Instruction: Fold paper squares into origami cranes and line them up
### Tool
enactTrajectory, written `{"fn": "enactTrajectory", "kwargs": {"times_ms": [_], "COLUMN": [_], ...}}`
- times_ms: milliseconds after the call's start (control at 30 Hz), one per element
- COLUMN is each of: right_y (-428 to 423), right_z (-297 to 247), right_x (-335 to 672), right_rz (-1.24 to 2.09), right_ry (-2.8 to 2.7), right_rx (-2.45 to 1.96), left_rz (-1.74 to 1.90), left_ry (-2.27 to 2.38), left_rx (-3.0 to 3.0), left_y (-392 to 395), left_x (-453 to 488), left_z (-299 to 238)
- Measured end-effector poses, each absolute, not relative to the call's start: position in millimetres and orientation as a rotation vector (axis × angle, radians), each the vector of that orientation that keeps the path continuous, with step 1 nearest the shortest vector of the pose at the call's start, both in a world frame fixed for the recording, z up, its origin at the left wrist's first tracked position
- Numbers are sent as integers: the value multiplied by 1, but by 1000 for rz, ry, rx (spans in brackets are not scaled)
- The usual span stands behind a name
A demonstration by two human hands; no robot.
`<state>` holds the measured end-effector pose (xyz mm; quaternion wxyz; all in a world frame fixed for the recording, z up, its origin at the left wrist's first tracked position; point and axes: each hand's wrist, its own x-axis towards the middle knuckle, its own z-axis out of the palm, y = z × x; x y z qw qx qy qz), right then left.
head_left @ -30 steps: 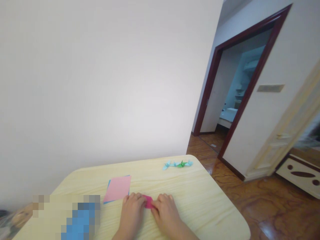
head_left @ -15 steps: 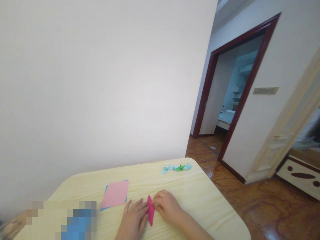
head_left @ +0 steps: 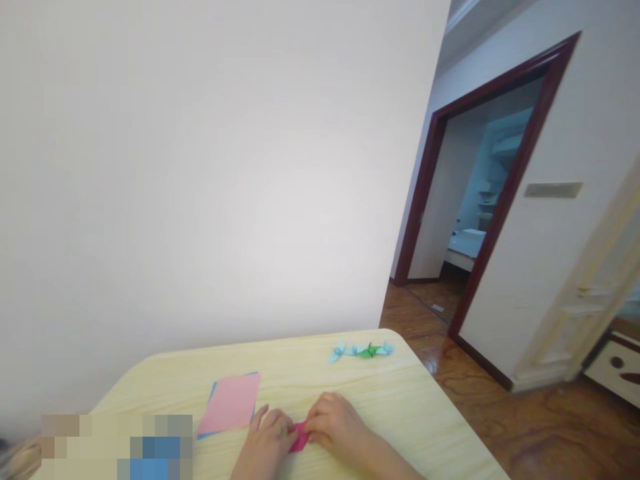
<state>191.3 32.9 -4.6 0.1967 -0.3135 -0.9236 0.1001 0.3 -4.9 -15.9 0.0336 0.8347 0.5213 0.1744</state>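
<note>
A small folded piece of bright pink paper lies at the front of the table, between my two hands. My left hand has its thumb and fingers closed on the paper's left side. From the right, my right hand pinches the other side with thumb and fingertips. Much of the paper is hidden by the fingers. Left of my left hand rests a stack of square sheets, light pink on top with blue edges showing beneath.
Several folded paper cranes, light blue and green, stand in a row near the far right corner of the wooden table. A white wall rises behind it. A doorway with a dark red frame is at the right.
The pink paper stood out as a long narrow diamond and now shows as a shorter, compact shape. Both hands have closed in on it. The view has shifted slightly.
</note>
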Motion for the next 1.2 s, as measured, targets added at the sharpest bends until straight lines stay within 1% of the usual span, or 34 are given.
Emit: {"fn": "enactTrajectory", "kwargs": {"times_ms": [167, 367, 533, 833, 1200], "right_y": [28, 16, 15, 19, 14], "right_z": [-2, 9, 12, 16, 7], "right_x": [187, 181, 179, 174, 173], "right_rz": [321, 342, 348, 416, 457], "right_ry": [-2584, -2552, -2545, -2548, -2402], "right_rx": [-865, -893, -944, -1051, -1085], "left_rz": [542, 749, 756, 742, 855], "left_ry": [1620, 1597, 1683, 1730, 1760], "left_rx": [2576, 2442, 2396, 2240, 2180], "left_y": [-8, -16, -17, -23, -26], "left_x": [-4, -10, -9, -3, 0], "left_z": [-23, -32, -38, -23, -17]}}
